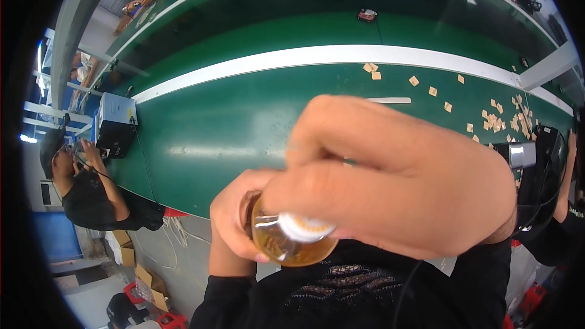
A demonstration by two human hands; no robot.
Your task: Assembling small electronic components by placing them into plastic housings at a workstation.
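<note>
In front of my chest, my left hand (234, 210) is closed around a see-through amber round object (298, 257), with a white round part (304, 229) showing inside. Its exact kind I cannot make out. My right hand (390, 183) reaches across from the right, fingers bent, and covers the object's upper side. Blur and the hand itself hide its fingertips and whatever they grip. Past the right hand, a thin pale strip (390, 100) lies on the green tabletop (201, 128).
Small tan squares (493, 123) lie scattered at the table's right side, near a black device with a silver part (521, 155). A grey-and-black box (117, 125) stands at the left end, beside a seated person (91, 189). A white rail (304, 55) runs behind.
</note>
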